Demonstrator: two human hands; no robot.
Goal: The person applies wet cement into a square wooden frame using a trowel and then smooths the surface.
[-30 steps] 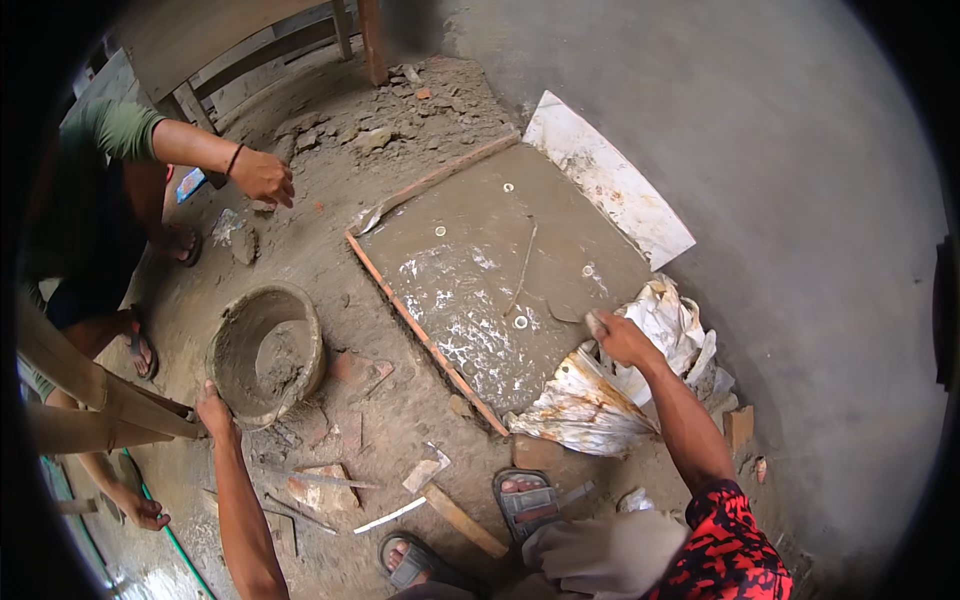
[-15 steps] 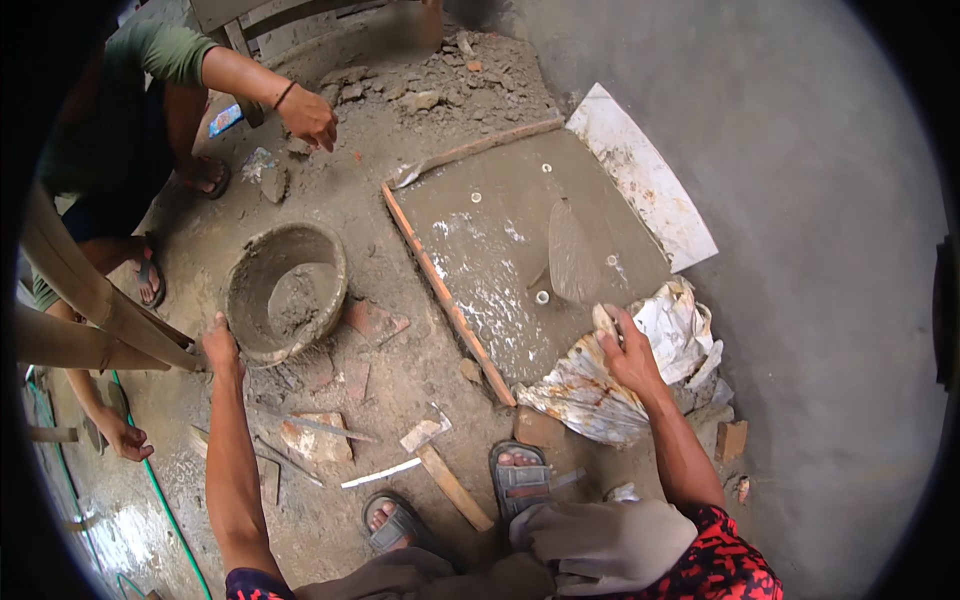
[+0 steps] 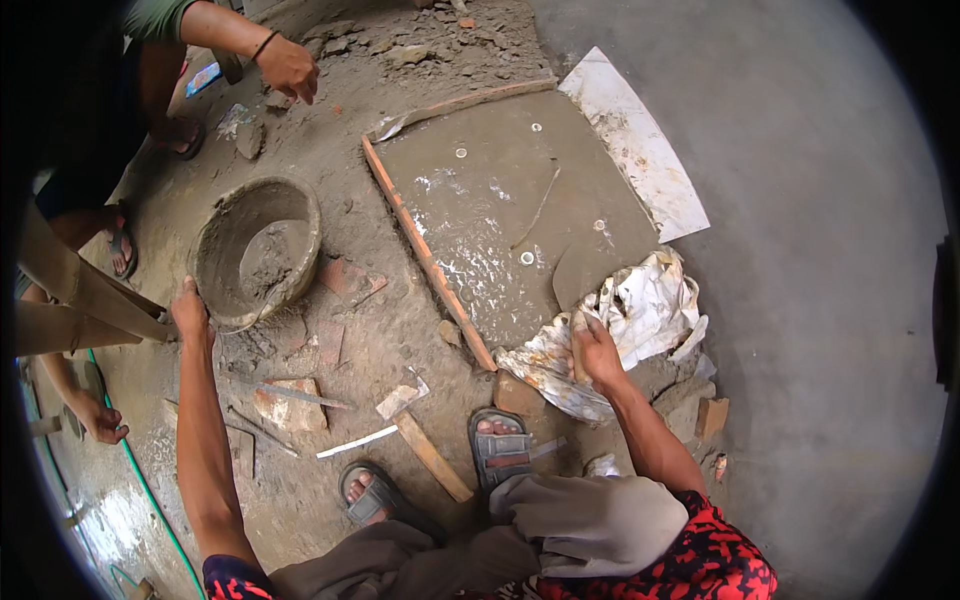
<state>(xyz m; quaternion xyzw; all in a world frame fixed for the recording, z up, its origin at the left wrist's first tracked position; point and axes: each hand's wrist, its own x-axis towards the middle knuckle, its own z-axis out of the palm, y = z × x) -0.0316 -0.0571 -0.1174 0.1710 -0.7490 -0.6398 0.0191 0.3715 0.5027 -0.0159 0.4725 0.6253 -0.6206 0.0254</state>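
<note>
My right hand (image 3: 597, 355) is closed round the handle of a trowel. Its leaf-shaped blade (image 3: 574, 274) lies on the wet grey mortar slab (image 3: 480, 190), near the edge closest to me. A thin curved ridge marks the mortar beyond the blade, and several small white rings show in the surface. On the left, my left hand (image 3: 190, 308) grips the near-left rim of a round mortar basin (image 3: 308, 262); its fingers are partly hidden. A lump of wet mortar (image 3: 272, 258) sits inside the basin.
A wooden strip (image 3: 425, 250) edges the slab's left side. A crumpled white sack (image 3: 650, 310) and a stained white board (image 3: 635, 150) border its right. A hammer (image 3: 425, 440) lies by my feet. Another person's hand (image 3: 288, 68) hangs beyond the basin; bamboo poles (image 3: 95, 290) stand left.
My right hand has drawn the trowel toward me across the mortar, and a curved ridge now shows behind it. My left hand stays at the basin's rim. The whole view has shifted slightly.
</note>
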